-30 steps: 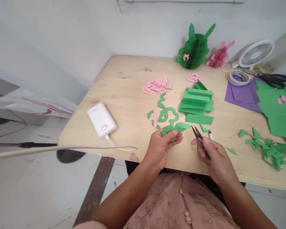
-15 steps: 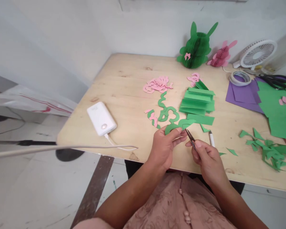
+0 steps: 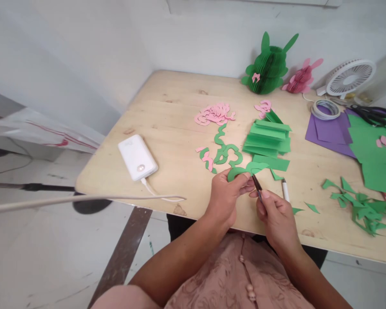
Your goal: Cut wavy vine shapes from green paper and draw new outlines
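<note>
My left hand (image 3: 225, 195) pinches a curved green paper cut-out (image 3: 242, 171) just above the wooden table's (image 3: 173, 141) near edge. My right hand (image 3: 274, 214) grips small black snips (image 3: 256, 185), whose blades meet the cut-out's edge beside my left fingertips. More green curved cut-outs (image 3: 225, 151) lie just beyond, next to a stack of folded green paper strips (image 3: 267, 138). A white pen (image 3: 285, 189) lies by my right hand.
A white power bank (image 3: 137, 157) with its cable sits at the left. Pink cut-outs (image 3: 214, 114), green and pink paper rabbits (image 3: 269, 63), a small fan (image 3: 349, 78), tape roll (image 3: 324, 109), black scissors (image 3: 372, 113), purple and green sheets (image 3: 378, 159) and green scraps (image 3: 362, 204) fill the right.
My right hand has moved left, bringing the snips from open air to the green cut-out's edge. The left hand has kept hold of the cut-out, lifting it slightly.
</note>
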`<state>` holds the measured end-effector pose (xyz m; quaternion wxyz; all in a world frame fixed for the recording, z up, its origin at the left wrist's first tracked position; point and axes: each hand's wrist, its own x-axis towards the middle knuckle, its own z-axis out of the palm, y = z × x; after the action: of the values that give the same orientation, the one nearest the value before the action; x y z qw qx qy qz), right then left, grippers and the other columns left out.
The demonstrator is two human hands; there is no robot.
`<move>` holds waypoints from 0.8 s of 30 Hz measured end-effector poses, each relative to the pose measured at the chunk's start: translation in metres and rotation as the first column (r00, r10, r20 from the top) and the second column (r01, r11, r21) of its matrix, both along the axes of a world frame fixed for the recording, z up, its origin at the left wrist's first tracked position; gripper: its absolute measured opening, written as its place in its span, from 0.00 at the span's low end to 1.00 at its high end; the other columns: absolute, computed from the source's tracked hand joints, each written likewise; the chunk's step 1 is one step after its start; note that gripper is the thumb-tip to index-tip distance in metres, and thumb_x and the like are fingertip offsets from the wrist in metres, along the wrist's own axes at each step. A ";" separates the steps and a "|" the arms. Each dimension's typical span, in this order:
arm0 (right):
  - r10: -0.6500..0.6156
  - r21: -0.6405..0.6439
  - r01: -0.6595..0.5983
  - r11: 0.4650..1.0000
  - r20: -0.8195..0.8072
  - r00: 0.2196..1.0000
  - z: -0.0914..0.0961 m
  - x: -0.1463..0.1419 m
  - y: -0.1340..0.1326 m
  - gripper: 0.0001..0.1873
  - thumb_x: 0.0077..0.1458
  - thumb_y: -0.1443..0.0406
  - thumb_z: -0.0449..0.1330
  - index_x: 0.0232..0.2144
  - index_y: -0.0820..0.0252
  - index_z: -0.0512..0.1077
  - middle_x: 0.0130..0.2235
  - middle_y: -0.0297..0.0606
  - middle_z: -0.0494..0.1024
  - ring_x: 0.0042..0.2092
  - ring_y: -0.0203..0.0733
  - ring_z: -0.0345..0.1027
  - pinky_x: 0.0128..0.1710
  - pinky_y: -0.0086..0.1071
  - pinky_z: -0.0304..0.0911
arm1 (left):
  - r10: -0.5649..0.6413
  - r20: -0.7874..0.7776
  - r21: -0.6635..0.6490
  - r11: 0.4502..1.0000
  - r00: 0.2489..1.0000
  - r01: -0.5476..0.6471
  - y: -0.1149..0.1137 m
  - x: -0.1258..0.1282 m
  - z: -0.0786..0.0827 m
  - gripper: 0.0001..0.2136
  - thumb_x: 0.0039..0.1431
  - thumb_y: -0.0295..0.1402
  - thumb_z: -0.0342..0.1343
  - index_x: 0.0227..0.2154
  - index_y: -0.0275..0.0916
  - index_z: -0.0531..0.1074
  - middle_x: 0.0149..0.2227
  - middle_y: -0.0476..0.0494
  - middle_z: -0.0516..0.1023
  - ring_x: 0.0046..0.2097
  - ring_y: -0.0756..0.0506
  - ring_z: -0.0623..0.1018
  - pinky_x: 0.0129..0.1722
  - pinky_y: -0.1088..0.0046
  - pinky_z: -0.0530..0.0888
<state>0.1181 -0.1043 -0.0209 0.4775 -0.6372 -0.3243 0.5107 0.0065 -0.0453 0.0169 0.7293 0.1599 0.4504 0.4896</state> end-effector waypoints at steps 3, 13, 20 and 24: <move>-0.001 -0.005 0.001 1.000 0.000 1.000 0.000 -0.001 0.001 0.20 0.54 0.49 0.58 0.24 0.59 0.68 0.17 0.26 0.55 0.21 0.33 0.44 0.20 0.30 0.40 | 0.004 -0.015 -0.013 1.000 1.000 -0.004 0.001 0.000 0.002 0.08 0.41 0.31 0.65 0.24 0.34 0.72 0.24 0.47 0.76 0.28 0.49 0.76 0.32 0.71 0.74; 0.000 0.002 0.000 1.000 0.017 1.000 -0.001 0.000 0.001 0.25 0.53 0.47 0.58 0.16 0.57 0.59 0.17 0.26 0.55 0.20 0.32 0.45 0.20 0.30 0.41 | -0.020 -0.027 -0.023 1.000 0.999 0.020 0.003 0.000 0.004 0.09 0.38 0.31 0.65 0.23 0.34 0.72 0.23 0.47 0.75 0.27 0.49 0.75 0.30 0.71 0.74; -0.001 0.007 0.001 1.000 0.022 1.000 -0.001 0.001 0.001 0.24 0.53 0.47 0.58 0.17 0.58 0.61 0.17 0.26 0.55 0.20 0.32 0.45 0.20 0.30 0.41 | -0.046 -0.025 -0.014 0.999 0.999 0.045 0.004 -0.001 0.003 0.10 0.38 0.33 0.66 0.23 0.34 0.72 0.23 0.47 0.75 0.27 0.49 0.75 0.31 0.70 0.74; 0.001 0.004 -0.002 1.000 0.019 1.000 -0.001 0.001 0.001 0.24 0.53 0.47 0.58 0.19 0.58 0.64 0.17 0.26 0.56 0.20 0.32 0.45 0.20 0.30 0.41 | -0.056 -0.021 -0.013 0.998 0.998 0.055 0.005 -0.002 0.004 0.10 0.38 0.32 0.66 0.22 0.33 0.73 0.23 0.47 0.75 0.28 0.49 0.75 0.31 0.70 0.74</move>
<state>0.1189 -0.1032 -0.0216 0.4755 -0.6406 -0.3304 0.5044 0.0045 -0.0407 0.0209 0.7388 0.1728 0.4567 0.4645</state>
